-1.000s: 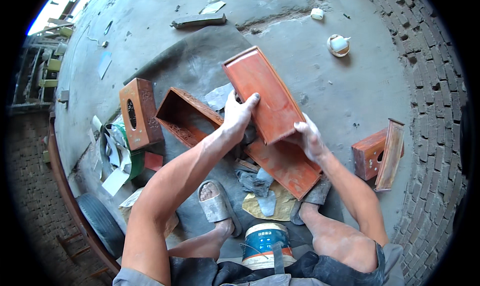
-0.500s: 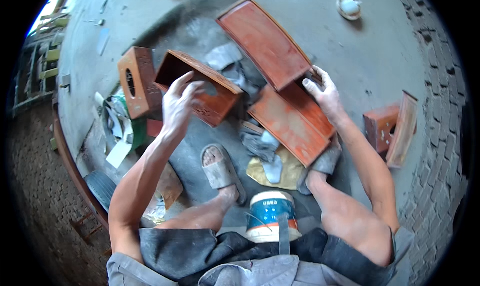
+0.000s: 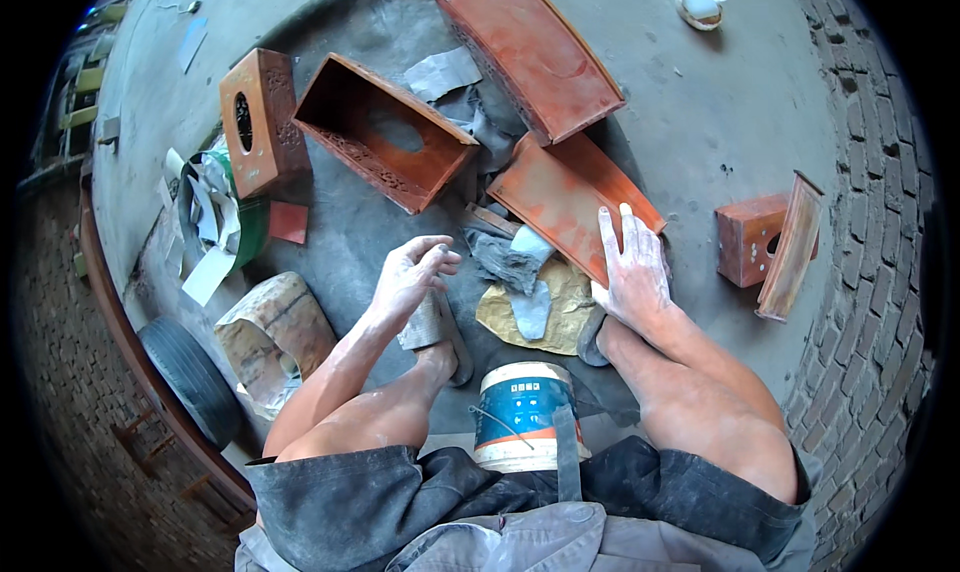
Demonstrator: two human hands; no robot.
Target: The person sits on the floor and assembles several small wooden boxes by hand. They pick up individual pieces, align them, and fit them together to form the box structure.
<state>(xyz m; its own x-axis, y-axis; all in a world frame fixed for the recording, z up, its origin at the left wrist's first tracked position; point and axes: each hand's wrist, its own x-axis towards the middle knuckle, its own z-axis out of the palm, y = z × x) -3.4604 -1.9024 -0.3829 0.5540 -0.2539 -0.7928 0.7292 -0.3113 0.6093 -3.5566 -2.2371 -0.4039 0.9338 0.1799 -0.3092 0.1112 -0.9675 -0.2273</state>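
My right hand lies at the near right end of a worn reddish-orange wooden piece, fingers stretched out and apart. Whether it presses on the wood or hovers just over it I cannot tell. My left hand is in the air above my left foot, fingers loosely bent with nothing visible in them. Beyond it rests an open wooden box with an oval hole in its bottom. A larger reddish box leans over the far end of the orange piece. At left stands another box with an oval slot.
A blue and white bucket stands between my legs. Near it are a grey rag and a crumpled yellowish sheet. Scraps fill a green container; a tyre lies left. At right, a thin panel leans on a box.
Both hands have drawn back toward me, the left from the open box, the right from the corner of the larger box. The view has shifted slightly.
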